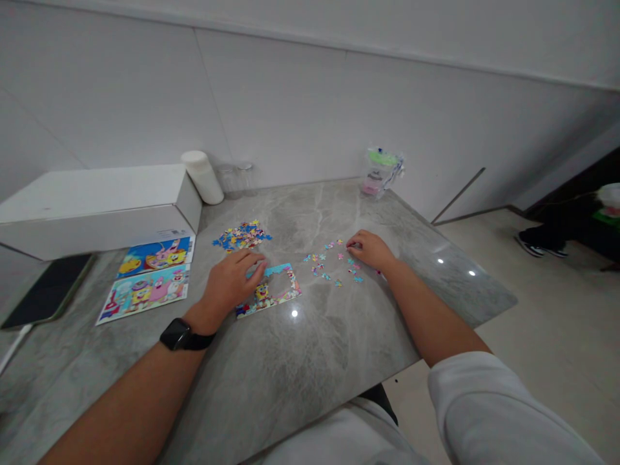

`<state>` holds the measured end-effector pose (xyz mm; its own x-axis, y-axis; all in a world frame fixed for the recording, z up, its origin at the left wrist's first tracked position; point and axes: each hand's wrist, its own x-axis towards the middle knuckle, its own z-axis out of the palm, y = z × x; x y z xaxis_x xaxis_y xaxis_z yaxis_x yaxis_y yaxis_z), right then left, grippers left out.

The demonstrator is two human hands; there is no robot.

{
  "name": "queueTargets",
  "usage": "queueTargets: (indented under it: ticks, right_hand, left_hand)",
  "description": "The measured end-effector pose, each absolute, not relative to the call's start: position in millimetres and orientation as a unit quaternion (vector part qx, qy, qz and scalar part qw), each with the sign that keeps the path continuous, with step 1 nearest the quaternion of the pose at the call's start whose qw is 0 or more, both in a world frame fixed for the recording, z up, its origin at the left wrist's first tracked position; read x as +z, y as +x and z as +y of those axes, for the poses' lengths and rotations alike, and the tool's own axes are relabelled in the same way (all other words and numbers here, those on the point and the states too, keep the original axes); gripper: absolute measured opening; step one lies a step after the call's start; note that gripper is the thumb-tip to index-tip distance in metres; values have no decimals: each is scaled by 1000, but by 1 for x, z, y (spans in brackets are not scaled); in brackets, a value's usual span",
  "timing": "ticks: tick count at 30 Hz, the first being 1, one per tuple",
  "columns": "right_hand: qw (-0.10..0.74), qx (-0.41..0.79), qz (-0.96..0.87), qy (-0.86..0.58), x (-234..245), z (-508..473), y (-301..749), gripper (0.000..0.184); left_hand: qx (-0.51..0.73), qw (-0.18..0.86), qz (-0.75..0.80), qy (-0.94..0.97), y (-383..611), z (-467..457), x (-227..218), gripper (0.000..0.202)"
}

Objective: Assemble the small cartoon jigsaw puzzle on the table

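A partly built cartoon jigsaw puzzle (276, 294) lies on the grey marble table (300, 361), its frame joined and its middle open. My left hand (232, 279), with a black watch on the wrist, rests on the puzzle's left edge, fingers curled down on it. My right hand (371, 248) reaches among scattered loose pieces (329, 266), its fingertips pinched together on a small piece at the far side. A heap of loose pieces (241, 235) lies beyond the left hand.
Two cartoon picture cards (150, 274) lie at the left. A long white box (97, 206), a dark phone (51, 289), a white cylinder (203, 175), clear jars and a plastic bag (380, 171) stand by the wall. Another person's shoes show far right.
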<state>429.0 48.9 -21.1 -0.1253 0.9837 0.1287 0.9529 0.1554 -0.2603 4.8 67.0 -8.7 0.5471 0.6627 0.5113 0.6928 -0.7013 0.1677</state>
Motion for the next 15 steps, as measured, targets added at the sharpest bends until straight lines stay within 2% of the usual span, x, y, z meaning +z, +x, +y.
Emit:
queueTargets:
  ticks: [7, 11, 15]
  right_hand:
    - [166, 39, -741, -649, -19, 49, 421, 21]
    - [138, 7, -768, -626, -21, 56, 407, 30]
    - [102, -8, -778, -619, -23, 60, 394, 29]
  left_hand:
    - [-295, 27, -374, -879, 5, 68, -9, 28]
    - [-293, 32, -383, -875, 6, 68, -10, 29]
    - [-295, 34, -384, -874, 6, 67, -10, 31]
